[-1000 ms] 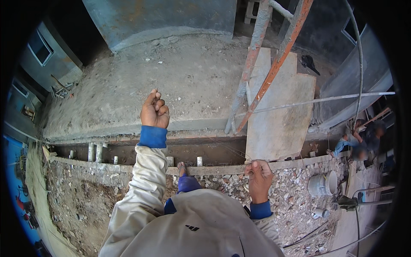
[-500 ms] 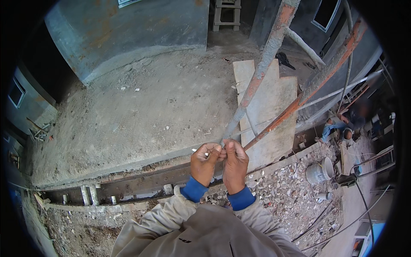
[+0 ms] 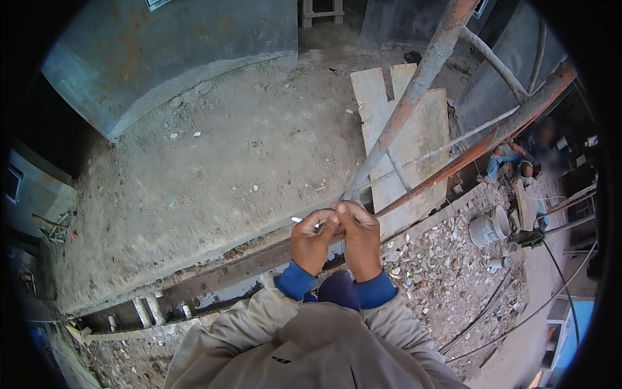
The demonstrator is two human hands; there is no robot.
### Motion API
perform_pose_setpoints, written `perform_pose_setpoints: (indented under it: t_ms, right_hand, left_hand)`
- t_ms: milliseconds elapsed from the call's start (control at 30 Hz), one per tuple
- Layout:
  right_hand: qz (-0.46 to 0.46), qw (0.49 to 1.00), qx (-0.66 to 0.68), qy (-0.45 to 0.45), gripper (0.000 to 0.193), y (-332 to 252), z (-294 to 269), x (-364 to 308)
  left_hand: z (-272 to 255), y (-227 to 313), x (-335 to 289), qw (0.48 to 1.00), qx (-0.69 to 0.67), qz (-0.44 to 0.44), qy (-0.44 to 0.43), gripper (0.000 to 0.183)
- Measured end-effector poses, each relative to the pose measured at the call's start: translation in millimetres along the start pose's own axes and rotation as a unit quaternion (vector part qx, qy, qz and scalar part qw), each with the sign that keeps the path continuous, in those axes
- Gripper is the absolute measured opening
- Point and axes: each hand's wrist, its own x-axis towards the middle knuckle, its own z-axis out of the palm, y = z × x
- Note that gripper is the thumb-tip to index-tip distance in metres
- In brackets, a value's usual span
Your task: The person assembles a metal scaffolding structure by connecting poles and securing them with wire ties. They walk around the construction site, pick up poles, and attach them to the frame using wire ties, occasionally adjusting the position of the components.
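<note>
My left hand [image 3: 310,243] and my right hand [image 3: 362,236] meet in front of my chest, thumbs and fingertips pressed together. A thin white stick [image 3: 296,220] sticks out between the fingers of my left hand, its kind too small to tell. Whatever the two pinches hold between them is hidden or too small to make out. Just beyond my fingertips is the lower end of a cement-caked metal pole [image 3: 390,133], rust-orange in patches. I cannot tell whether my fingers touch it.
A second rusty pole [image 3: 479,155] slants up to the right. Pale boards [image 3: 424,129] lean across the trench [image 3: 249,269], where several white pipe stubs [image 3: 142,312] stand. To the right are rubble [image 3: 447,272], a white bucket [image 3: 490,227], cables [image 3: 518,337] and a seated person [image 3: 508,154].
The view has shifted, so walls and poles sit differently in it. My hands stay together in the same pinch, and a dark purple shape now shows between my wrists.
</note>
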Motion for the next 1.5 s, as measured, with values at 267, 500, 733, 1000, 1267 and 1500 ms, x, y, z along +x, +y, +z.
perform_pose_setpoints:
  t_ms: [267,500,733,1000,1267,1500]
  right_hand:
    - [0.077,0.991,0.042,-0.101,0.024,-5.5,-4.1,32.0]
    - [0.102,0.982,0.027,-0.159,0.041,13.8,20.7,46.7]
    - [0.106,0.954,-0.004,-0.281,0.047,51.6,46.8,-37.1]
    - [0.344,0.833,0.321,-0.291,0.037,63.1,30.2,-32.7]
    - [0.372,0.802,0.356,-0.303,0.035,62.3,-13.3,-12.6]
    - [0.133,0.942,-0.08,-0.298,0.037,19.4,-54.0,20.2]
  left_hand:
    - [-26.9,4.4,23.4,0.976,-0.138,-0.155,-0.068,0.022]
    - [-37.3,15.4,34.8,0.992,-0.089,-0.068,0.052,0.014]
    - [-97.0,34.6,70.5,0.941,-0.145,0.14,0.273,0.013]
    - [-123.7,43.1,93.5,0.859,-0.47,-0.14,0.147,0.012]
    - [-54.6,20.4,118.1,0.915,-0.373,-0.153,-0.032,0.009]
    - [18.5,7.4,146.1,0.962,-0.252,-0.108,0.01,0.011]
